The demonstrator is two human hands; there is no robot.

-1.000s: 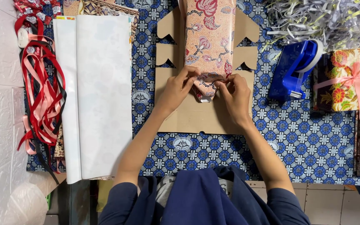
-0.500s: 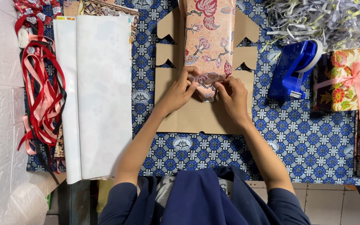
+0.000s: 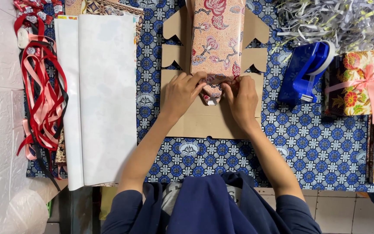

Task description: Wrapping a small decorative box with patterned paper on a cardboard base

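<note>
A long box wrapped in pink floral paper (image 3: 217,39) lies on a brown cardboard cut-out (image 3: 208,123) in the middle of the blue patterned tablecloth (image 3: 325,147). My left hand (image 3: 185,93) presses the paper at the box's near left corner. My right hand (image 3: 241,97) pinches the folded paper flap at the near right corner. Between the two hands the end flap (image 3: 213,95) is folded to a point, with a bit of white showing under it.
A wide white paper roll (image 3: 100,95) lies left of the cardboard. Red and pink ribbons (image 3: 42,99) are heaped at the far left. A blue tape dispenser (image 3: 304,71), a wrapped gift with a pink bow (image 3: 364,82) and shredded grey paper (image 3: 334,19) lie to the right.
Both hands have shifted slightly at the box's near end, and the paper flap is folded in tighter. The box and cardboard have not moved.
</note>
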